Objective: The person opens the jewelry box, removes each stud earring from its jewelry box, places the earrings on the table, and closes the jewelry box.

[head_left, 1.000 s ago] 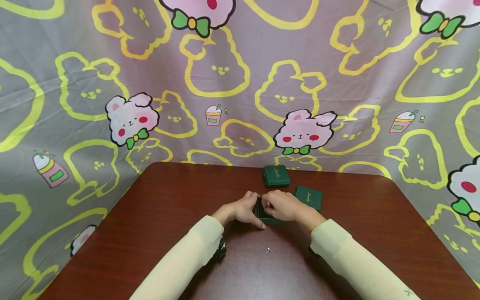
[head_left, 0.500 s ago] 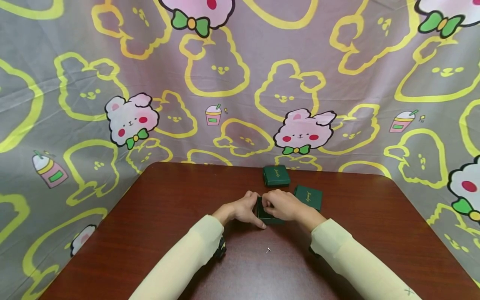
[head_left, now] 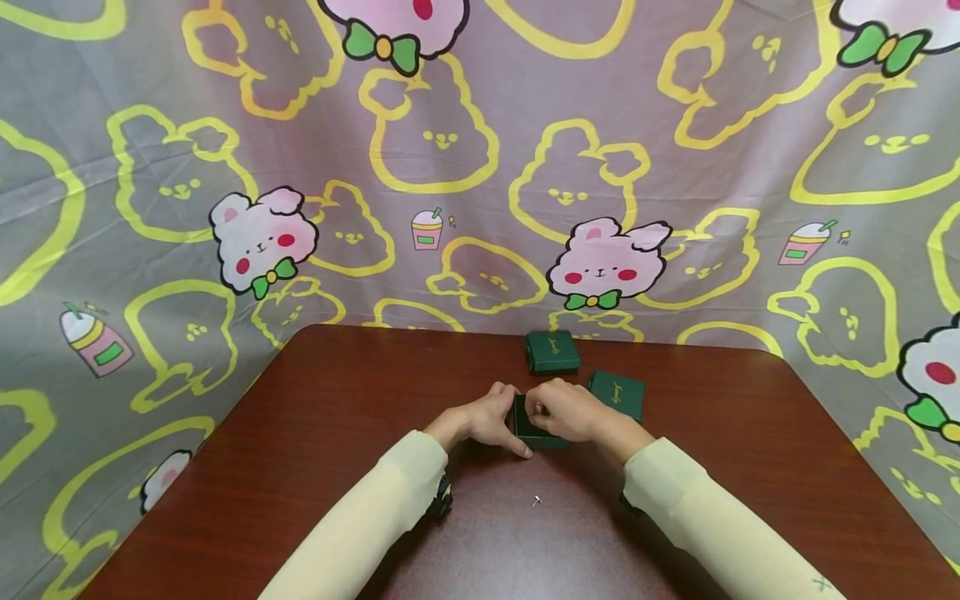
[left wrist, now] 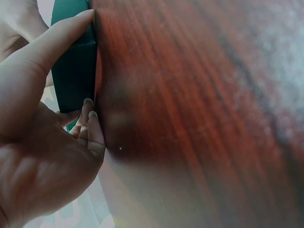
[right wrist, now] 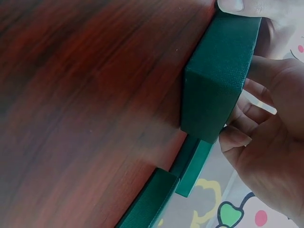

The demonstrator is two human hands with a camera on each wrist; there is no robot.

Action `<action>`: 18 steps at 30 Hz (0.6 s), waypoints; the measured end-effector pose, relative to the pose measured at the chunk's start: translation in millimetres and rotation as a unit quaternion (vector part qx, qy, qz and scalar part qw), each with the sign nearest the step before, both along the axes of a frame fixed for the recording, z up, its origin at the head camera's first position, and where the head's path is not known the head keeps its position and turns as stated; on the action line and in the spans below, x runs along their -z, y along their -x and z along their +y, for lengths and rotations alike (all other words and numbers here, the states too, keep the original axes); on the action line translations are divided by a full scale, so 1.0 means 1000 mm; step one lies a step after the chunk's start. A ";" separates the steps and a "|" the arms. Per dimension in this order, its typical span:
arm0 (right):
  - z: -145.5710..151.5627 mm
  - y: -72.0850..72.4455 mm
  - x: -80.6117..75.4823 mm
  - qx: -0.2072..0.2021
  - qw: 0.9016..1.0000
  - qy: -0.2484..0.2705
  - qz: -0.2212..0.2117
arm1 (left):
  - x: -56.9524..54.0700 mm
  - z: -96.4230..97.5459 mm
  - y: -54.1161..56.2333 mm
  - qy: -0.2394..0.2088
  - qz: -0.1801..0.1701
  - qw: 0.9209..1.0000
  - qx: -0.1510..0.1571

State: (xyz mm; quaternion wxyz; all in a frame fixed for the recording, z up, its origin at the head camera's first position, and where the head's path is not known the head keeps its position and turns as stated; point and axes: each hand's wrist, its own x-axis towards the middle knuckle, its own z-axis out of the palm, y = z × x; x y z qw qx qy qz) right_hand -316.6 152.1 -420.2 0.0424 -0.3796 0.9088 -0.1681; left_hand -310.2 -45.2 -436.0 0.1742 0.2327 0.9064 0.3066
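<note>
Gripping open box [head_left: 543,442] at edge: left hand [head_left: 489,418], fingers spread; right hand [head_left: 568,411] curled over opening (hold unclear); tabletop [head_left: 360,400] wide leftward.

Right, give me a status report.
Left hand grips open green box. Right hand at its opening, grasp hidden. Small shiny piece apart, seemingly not blocking.

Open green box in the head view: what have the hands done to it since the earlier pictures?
Nothing visibly: no clear move, nothing seen taken or let go. At most, the right hand shifted very slightly. The left hand stays against the side of the open green box. The far gold-lettered piece, the nearer gold-lettered piece and the tiny pale object also stayed put.
</note>
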 end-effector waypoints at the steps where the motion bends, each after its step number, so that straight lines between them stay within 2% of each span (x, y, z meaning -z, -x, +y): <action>1: 0.000 0.000 0.000 -0.001 1.000 0.001 0.001 | 0.000 0.000 0.000 0.000 0.000 1.000 0.000; 18: 0.003 0.002 0.005 0.008 1.000 0.025 0.002 | 0.001 0.000 -0.001 -0.011 -0.002 1.000 -0.004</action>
